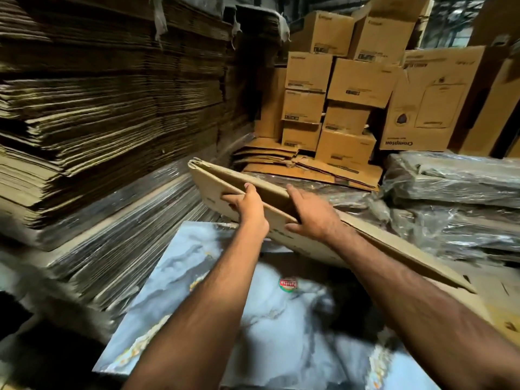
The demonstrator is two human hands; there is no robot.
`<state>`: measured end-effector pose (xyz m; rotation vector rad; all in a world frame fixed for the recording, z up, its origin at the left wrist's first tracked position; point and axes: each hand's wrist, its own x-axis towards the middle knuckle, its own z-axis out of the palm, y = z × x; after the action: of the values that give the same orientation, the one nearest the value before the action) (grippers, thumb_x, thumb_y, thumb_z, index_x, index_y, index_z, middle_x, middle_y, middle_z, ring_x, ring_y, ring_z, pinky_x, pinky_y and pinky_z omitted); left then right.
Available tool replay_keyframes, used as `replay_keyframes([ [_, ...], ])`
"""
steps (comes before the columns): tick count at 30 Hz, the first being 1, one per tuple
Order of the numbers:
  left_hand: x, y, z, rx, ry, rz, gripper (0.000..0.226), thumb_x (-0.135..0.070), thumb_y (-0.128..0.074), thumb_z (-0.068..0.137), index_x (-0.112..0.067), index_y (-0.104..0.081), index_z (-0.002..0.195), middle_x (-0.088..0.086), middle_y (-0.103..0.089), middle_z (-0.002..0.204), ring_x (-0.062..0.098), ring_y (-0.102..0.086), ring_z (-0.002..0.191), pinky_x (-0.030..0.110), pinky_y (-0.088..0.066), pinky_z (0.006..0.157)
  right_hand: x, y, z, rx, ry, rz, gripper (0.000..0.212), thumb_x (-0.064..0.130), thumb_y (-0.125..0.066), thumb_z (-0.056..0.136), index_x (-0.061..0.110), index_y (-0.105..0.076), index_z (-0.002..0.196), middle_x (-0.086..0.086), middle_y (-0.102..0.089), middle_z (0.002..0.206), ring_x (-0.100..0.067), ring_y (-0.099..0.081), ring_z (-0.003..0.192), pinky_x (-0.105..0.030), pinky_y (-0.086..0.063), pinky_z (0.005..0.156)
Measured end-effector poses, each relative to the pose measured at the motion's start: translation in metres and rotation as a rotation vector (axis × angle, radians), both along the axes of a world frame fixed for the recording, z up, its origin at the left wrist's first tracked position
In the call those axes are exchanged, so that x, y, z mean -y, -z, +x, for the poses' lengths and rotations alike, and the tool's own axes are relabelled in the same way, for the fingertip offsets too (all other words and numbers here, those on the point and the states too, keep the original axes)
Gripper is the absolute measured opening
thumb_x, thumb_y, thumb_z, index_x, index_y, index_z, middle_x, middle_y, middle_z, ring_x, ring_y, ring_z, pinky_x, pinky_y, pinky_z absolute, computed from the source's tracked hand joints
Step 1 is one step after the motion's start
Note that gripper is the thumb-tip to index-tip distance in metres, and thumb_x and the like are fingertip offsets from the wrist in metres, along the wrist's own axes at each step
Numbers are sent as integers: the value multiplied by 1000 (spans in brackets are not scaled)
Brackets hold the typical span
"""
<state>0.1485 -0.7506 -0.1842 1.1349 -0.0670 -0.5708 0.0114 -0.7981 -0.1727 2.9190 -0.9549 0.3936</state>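
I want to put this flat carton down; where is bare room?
The marbled slab below the carton, between cardboard stacks left and wrapped bundles right, is bare except a sticker. Stacked boxes crowd the back.

Tan cardboard sheet (209, 190); blue-grey marbled tile (174, 266), gold-veined; red-green sticker (287, 284).

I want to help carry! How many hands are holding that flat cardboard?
2. The left hand grips the flat cardboard at its upper edge; the right hand grips the same edge just to its right.
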Motion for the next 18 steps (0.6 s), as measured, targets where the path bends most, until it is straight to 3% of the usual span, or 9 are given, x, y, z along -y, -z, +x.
replay_keyframes([
  [2, -10, 27, 5, 35, 69, 29, 90, -44, -51, 96, -25, 14, 155, 11, -29, 157, 30, -42, 135, 50, -37, 111, -1, 12, 0, -39, -21, 8, 66, 40, -73, 83, 17, -39, 134, -9, -59, 131, -29, -57, 115, -39, -51, 93],
  [4, -20, 52, 9, 40, 123, 46, 99, -60, -54, 85, -23, 5, 156, 7, -34, 156, 25, -44, 133, 47, -37, 112, -5, 27, -2, -92, -51, -5, 52, 39, -69, 86, 17, -41, 124, -10, -63, 121, -31, -60, 108, -38, -50, 84],
  [11, -49, 112, 1, 76, 132, 222, 119, -80, -46, 65, -9, -9, 153, 14, -43, 149, 25, -47, 134, 47, -36, 114, -19, 69, -8, -133, -83, -49, 50, 37, -64, 91, 17, -41, 130, -9, -65, 117, -32, -61, 107, -37, -47, 81],
  [13, -68, 112, -19, 162, 207, 276, 110, -69, -52, 80, -5, -4, 154, 17, -35, 154, 25, -39, 138, 42, -29, 118, -18, 82, -12, -135, -50, -26, 45, 34, -61, 92, 19, -42, 129, -8, -65, 117, -32, -61, 107, -37, -46, 81],
  [15, -86, 128, -37, 413, 335, 285, 100, -48, -61, 90, -1, 0, 155, 17, -24, 157, 16, -29, 141, 38, -20, 121, -7, 91, -19, -134, 28, -4, 37, 27, -58, 93, 19, -44, 126, -7, -66, 116, -33, -62, 107, -37, -44, 81],
  [17, -104, 148, -34, 578, 350, 329, 93, -47, -59, 87, 1, -15, 154, 15, -23, 158, 17, -24, 145, 38, -18, 122, 7, 93, -29, -135, 82, 21, 36, 21, -59, 91, 19, -46, 124, -7, -68, 114, -32, -62, 107, -38, -43, 83],
  [18, -107, 160, -18, 524, 248, 329, 85, -49, -56, 88, 0, -28, 151, 15, -29, 156, 22, -28, 146, 40, -21, 121, 14, 95, -37, -124, 85, 39, 36, 20, -60, 89, 19, -48, 123, -7, -68, 113, -32, -62, 106, -38, -43, 83],
])
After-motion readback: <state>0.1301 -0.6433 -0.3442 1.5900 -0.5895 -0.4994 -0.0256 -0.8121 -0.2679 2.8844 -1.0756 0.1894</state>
